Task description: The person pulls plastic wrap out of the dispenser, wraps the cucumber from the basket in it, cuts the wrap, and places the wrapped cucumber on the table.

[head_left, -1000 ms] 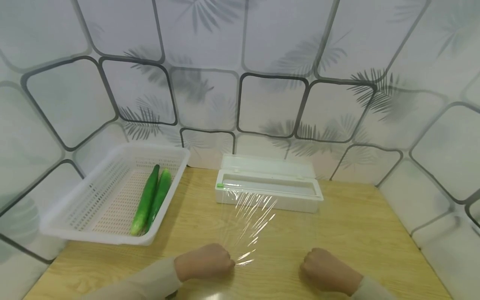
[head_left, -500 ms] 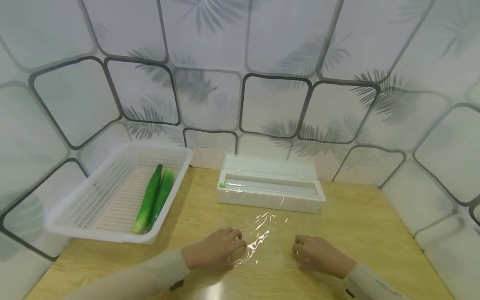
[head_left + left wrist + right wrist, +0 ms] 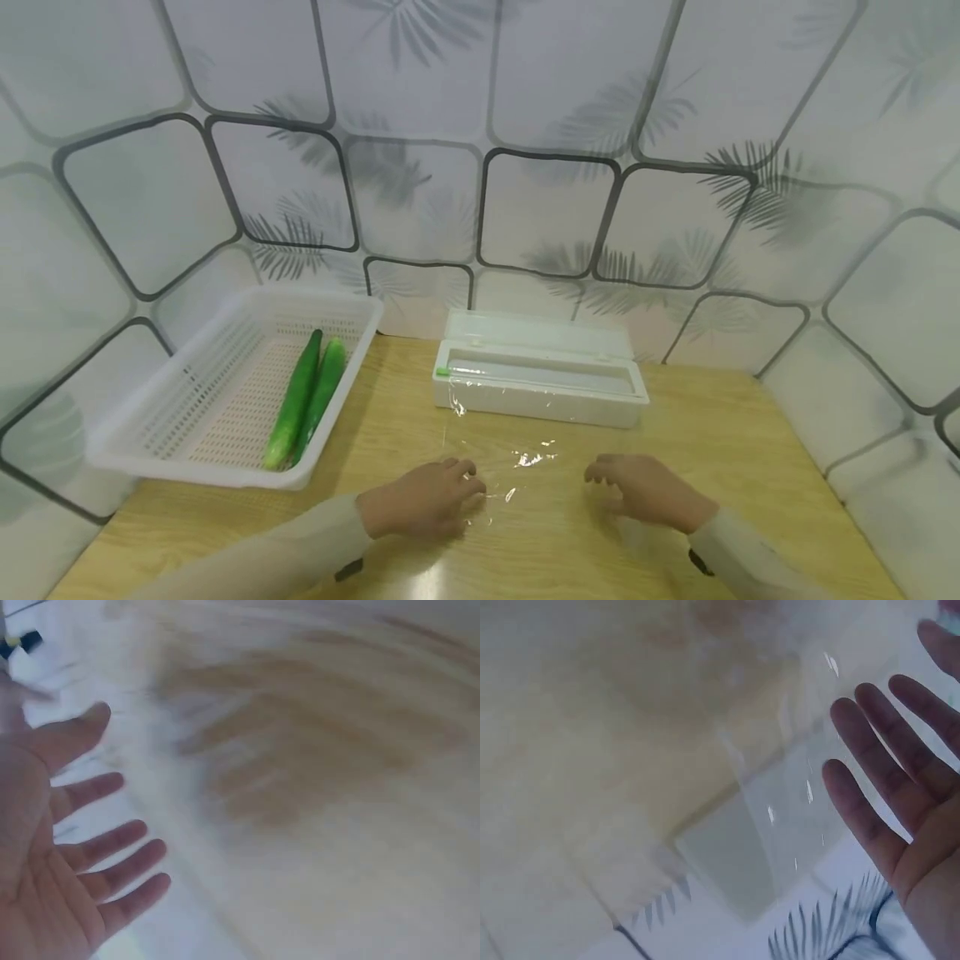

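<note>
A clear sheet of cling film [image 3: 532, 460] stretches from the white cling film dispenser [image 3: 540, 407] toward me over the wooden table. Its outline shows only through scattered glints. My left hand [image 3: 423, 502] is at the film's left side, its fingers spread and relaxed in the left wrist view. On the right side, my right hand [image 3: 651, 492] is also relaxed, with straight fingers [image 3: 871, 739] beside the film in the right wrist view. Neither hand grips anything. Whether the fingertips touch the film, I cannot tell. The dispenser's lid [image 3: 540, 333] stands raised, with a green piece [image 3: 442, 372] at the left end.
A white perforated basket [image 3: 112, 462] stands at the left on the table [image 3: 750, 467]. Two cucumbers, a darker one [image 3: 295, 400] and a shorter one [image 3: 322, 396], lie inside it. A patterned wall [image 3: 547, 208] closes off the back and both sides.
Both hands had curled fingers at the film's near corners, pulling it taut; they have since let go and loosened. The hands moved slightly forward, and the film now lies slacker and lower.
</note>
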`<action>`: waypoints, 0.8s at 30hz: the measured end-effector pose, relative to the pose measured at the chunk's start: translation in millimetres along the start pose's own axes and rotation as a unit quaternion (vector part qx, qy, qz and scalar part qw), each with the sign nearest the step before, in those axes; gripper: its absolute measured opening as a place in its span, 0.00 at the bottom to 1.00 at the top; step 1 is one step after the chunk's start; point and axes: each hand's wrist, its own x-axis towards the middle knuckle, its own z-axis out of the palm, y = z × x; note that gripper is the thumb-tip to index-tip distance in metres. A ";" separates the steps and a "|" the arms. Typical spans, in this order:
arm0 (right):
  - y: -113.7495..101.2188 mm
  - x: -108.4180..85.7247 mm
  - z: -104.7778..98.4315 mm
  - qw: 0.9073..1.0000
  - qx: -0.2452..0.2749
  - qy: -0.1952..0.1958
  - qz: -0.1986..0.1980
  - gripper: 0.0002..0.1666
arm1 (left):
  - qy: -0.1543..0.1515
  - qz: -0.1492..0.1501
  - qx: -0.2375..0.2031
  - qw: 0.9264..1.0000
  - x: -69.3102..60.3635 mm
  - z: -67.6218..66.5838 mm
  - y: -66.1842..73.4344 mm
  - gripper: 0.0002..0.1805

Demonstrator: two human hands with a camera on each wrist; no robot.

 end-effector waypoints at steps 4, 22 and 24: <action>33.8 22.3 -23.3 0.994 0.002 0.096 0.047 0.08 | 0.028 -0.005 0.047 0.998 -8.6 -38.4 7.1 0.26; 128.0 47.7 -15.3 0.950 -0.011 0.163 0.265 0.16 | 0.043 -0.330 -0.067 0.941 -59.9 -132.8 -144.6 0.18; 131.8 46.2 -15.1 0.947 -0.020 0.167 0.273 0.17 | 0.034 -0.354 -0.118 0.927 -63.7 -122.9 -161.6 0.21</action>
